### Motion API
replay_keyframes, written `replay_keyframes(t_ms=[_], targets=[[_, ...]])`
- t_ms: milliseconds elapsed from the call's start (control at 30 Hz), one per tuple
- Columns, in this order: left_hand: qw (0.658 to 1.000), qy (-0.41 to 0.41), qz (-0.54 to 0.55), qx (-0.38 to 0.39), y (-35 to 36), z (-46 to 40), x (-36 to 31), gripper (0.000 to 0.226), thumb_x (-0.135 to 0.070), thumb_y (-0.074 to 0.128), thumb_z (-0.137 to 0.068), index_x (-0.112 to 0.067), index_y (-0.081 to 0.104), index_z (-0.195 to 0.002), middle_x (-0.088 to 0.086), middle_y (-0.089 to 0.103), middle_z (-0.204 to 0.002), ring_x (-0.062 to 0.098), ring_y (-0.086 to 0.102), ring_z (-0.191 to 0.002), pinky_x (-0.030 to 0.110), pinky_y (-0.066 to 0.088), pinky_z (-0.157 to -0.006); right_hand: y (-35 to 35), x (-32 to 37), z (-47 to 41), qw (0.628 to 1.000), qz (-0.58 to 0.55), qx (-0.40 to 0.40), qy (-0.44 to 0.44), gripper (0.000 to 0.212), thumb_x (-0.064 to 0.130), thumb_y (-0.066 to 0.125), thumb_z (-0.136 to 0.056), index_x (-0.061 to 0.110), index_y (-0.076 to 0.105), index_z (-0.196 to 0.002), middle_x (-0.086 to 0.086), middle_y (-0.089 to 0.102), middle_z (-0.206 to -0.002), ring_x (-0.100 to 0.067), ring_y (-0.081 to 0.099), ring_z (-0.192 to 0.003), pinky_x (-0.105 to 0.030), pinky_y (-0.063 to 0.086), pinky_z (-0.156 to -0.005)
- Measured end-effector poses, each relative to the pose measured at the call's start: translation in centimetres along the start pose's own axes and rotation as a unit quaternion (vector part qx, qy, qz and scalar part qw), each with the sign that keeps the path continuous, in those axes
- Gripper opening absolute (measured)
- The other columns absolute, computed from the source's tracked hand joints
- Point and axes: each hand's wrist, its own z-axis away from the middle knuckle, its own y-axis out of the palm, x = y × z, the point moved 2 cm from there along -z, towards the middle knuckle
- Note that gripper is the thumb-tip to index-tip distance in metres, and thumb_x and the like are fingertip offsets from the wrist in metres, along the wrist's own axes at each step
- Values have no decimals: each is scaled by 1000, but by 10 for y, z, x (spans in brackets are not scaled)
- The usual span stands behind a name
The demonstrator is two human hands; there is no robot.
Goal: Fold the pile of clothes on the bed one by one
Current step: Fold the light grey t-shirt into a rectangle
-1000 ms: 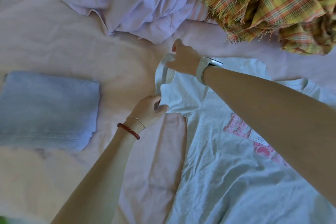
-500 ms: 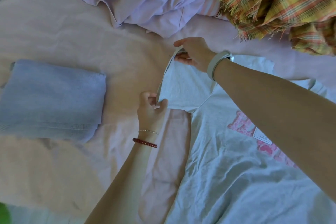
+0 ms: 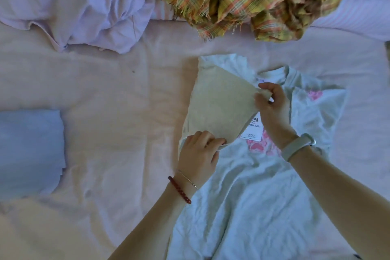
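Your left hand (image 3: pixel 198 152) and right hand (image 3: pixel 272 105) pinch the T-shirt (image 3: pixel 253 196) sleeve (image 3: pixel 219 108), folded toward three o'clock; next, lay it flat.

the t-shirt (image 3: pixel 253 196) is made of soft, matt, creased cloth, with a paper tag (image 3: pixel 252 131) on it. the plaid scarf (image 3: pixel 242 0) is coarsely woven, its edge frayed.

A pale pink bedsheet (image 3: pixel 109 95) (softly creased) covers the bed under dim, cool light
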Motion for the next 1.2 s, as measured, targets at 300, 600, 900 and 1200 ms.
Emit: replay_keyframes(t_ms=[300,600,900,1200], targets=[[954,-13,-153,257,65,4,-2,30,-38,54,-69,-20,70,-87,2,62,-84,25,62,-69,29,48,-49,-16,-67,-19,986,163,8,-13,38,-4,41,-89,4,55,-124,-14,53,-116,-9,55,-85,-8,38,-69],[946,-29,-258,194,59,-44,3,50,-37,39,-83,-20,57,-126,12,53,-133,38,46,-124,58,36,-98,-9,-110,19,794,501,161,-304,48,28,31,-91,18,45,-137,-12,41,-145,-30,38,-134,-61,25,-105],[919,-47,-303,248,81,-79,33,63,-52,32,-83,-23,40,-139,15,34,-148,40,26,-136,69,18,-101,-45,-92,-26,886,325,148,-297,44,20,33,-88,5,60,-118,-15,61,-118,-33,59,-109,-44,55,-74],[928,70,-265,252,92,-156,20,40,-27,72,-78,-15,64,-115,10,60,-121,35,47,-124,68,15,-102,-119,-92,-135,846,486,189,-107,27,25,45,-94,14,58,-115,-7,60,-120,-27,50,-112,-37,33,-93]])
